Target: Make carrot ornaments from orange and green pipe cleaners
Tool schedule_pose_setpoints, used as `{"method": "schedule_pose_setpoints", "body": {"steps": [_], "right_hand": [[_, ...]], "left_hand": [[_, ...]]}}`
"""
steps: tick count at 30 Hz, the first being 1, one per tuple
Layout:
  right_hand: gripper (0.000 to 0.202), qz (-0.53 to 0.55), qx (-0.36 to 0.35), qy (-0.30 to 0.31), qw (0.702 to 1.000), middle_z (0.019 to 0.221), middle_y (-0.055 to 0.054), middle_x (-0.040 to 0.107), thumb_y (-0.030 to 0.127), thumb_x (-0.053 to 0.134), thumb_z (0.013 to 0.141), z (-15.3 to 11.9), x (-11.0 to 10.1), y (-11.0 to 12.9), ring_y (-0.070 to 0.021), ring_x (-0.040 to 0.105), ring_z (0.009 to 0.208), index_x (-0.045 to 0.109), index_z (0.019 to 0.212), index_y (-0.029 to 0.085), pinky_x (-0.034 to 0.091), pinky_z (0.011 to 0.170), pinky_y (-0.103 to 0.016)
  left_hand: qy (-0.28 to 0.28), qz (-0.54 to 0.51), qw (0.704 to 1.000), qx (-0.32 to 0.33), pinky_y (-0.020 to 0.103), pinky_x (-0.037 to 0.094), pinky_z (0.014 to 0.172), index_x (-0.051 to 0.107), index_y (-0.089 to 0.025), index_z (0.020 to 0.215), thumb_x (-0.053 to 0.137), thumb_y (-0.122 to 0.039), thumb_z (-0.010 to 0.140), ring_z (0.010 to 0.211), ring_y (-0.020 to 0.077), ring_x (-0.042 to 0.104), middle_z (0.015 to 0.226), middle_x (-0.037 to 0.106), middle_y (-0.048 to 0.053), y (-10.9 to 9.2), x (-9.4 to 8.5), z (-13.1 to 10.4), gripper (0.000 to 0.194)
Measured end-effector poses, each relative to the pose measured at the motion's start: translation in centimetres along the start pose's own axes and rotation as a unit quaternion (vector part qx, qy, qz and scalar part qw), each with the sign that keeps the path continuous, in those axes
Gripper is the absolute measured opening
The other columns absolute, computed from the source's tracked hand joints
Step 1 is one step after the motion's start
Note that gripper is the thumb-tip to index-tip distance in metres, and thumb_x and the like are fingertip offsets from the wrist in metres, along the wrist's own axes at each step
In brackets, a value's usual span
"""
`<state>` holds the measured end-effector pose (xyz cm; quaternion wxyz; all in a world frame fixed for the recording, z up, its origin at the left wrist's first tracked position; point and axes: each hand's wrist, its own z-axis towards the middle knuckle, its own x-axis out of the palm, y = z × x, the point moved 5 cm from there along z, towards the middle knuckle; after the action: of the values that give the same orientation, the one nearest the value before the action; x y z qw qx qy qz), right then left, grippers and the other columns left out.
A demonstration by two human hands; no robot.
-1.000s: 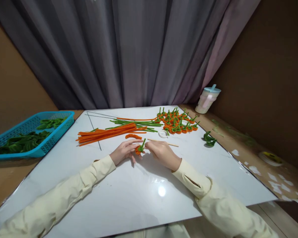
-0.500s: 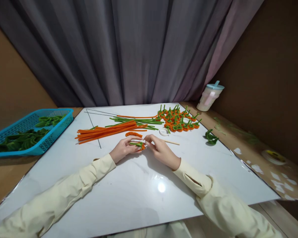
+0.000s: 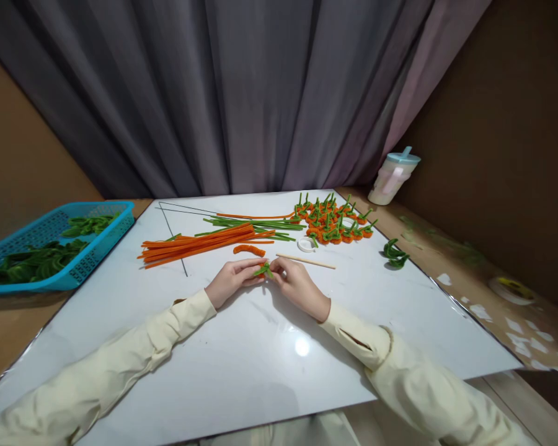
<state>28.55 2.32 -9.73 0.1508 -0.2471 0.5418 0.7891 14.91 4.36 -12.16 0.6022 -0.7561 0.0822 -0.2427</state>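
Between my hands is a small orange and green fuzzy piece (image 3: 263, 270). My left hand (image 3: 234, 280) is closed on its left side, fingers wrapped round it. The fingertips of my right hand (image 3: 298, 285) pinch at its green part from the right. Just beyond my left hand lies a short curled orange piece (image 3: 249, 250). A thin wooden stick (image 3: 305, 261) rests beyond my right hand. Farther left is a bundle of orange fuzzy stems (image 3: 195, 245), with green stems (image 3: 260, 227) behind it.
Many orange pieces with green stems (image 3: 331, 223) stand at the back right, by a white ring (image 3: 306, 244). Dark green curls (image 3: 395, 254) lie right. A blue basket (image 3: 105, 241) holds green pieces at left. A lidded cup (image 3: 392, 179) stands back right.
My right hand has turned and moved slightly left and down onto the green part. The green part now points up between my hands, and more of the wooden stick shows.
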Motion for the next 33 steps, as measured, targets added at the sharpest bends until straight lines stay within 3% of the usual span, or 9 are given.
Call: {"method": "schedule_pose_setpoints", "body": {"steps": [6,12,16,20,24,28,31,33], "right_hand": [[0.009,0.189,0.186,0.016,0.964,0.052,0.003,0.054,0.009,0.053,0.073,-0.1,0.8,-1.4,-0.0077,0.045,0.043,0.055,0.065,0.014,0.035,0.043,-0.019],[0.013,0.280,0.246,0.021,0.928,0.054,-0.003,0.059,0.018,0.053,0.074,-0.2,1.6,-1.3,-0.0130,0.058,0.046,0.054,0.062,0.013,0.044,0.039,-0.022],[0.009,0.328,0.264,0.028,0.907,0.054,-0.003,0.061,0.009,0.051,0.066,-0.3,1.5,-0.8,-0.0106,0.058,0.047,0.057,0.060,0.012,0.048,0.045,-0.020],[0.012,0.353,0.281,0.065,0.890,0.053,-0.004,0.062,0.004,0.048,0.058,-0.4,1.3,-0.8,-0.0092,0.057,0.046,0.058,0.057,0.011,0.049,0.048,-0.019],[0.014,0.344,0.268,0.097,0.895,0.048,-0.001,0.060,0.003,0.048,0.056,-0.3,0.7,-0.8,-0.0088,0.055,0.041,0.058,0.054,0.011,0.047,0.044,-0.018],[0.009,0.316,0.238,0.122,0.911,0.041,0.001,0.056,0.005,0.055,0.058,-0.2,0.1,-0.6,-0.0091,0.052,0.037,0.058,0.052,0.011,0.046,0.042,-0.019],[0.008,0.300,0.215,0.137,0.919,0.044,0.001,0.059,0.014,0.064,0.061,-0.1,0.0,-0.6,-0.0090,0.054,0.039,0.059,0.056,0.011,0.047,0.044,-0.020],[0.013,0.301,0.208,0.142,0.920,0.047,0.000,0.060,0.021,0.067,0.062,0.0,0.1,-0.7,-0.0088,0.055,0.041,0.059,0.058,0.011,0.048,0.046,-0.020]], "left_hand": [[-0.025,0.048,0.998,0.031,0.037,0.049,0.092,0.067,-0.013,0.100,0.073,-0.037,0.064,0.094,0.0225,0.063,0.103,0.068,0.008,0.3,0.4,-0.1,0.044],[-0.059,0.149,0.980,0.121,0.033,0.050,0.089,0.064,-0.012,0.104,0.063,-0.039,0.073,0.093,0.0213,0.063,0.104,0.067,0.010,-0.4,0.9,-0.9,0.041],[-0.060,0.200,0.964,0.166,0.030,0.051,0.085,0.062,-0.013,0.107,0.058,-0.035,0.078,0.090,0.0192,0.064,0.102,0.067,0.009,-0.8,1.2,-1.4,0.037],[-0.035,0.179,0.968,0.171,0.030,0.051,0.083,0.063,-0.012,0.099,0.057,-0.034,0.079,0.090,0.0193,0.064,0.108,0.065,0.011,-0.8,1.5,-1.4,0.031],[0.036,0.170,0.974,0.148,0.031,0.051,0.085,0.060,-0.012,0.109,0.056,-0.033,0.081,0.093,0.0207,0.064,0.108,0.065,0.012,-0.9,1.6,-1.2,0.035],[0.121,0.272,0.936,0.189,0.030,0.052,0.084,0.058,-0.014,0.117,0.056,-0.029,0.081,0.093,0.0209,0.065,0.108,0.066,0.011,-1.3,1.5,-1.1,0.039],[0.108,0.348,0.900,0.240,0.027,0.052,0.083,0.059,-0.016,0.113,0.056,-0.027,0.081,0.088,0.0187,0.066,0.106,0.067,0.009,-1.5,0.9,-1.0,0.034],[0.100,0.357,0.895,0.247,0.027,0.052,0.084,0.058,-0.016,0.112,0.054,-0.027,0.083,0.088,0.0181,0.067,0.105,0.068,0.008,-1.2,0.7,-1.0,0.032]]}}
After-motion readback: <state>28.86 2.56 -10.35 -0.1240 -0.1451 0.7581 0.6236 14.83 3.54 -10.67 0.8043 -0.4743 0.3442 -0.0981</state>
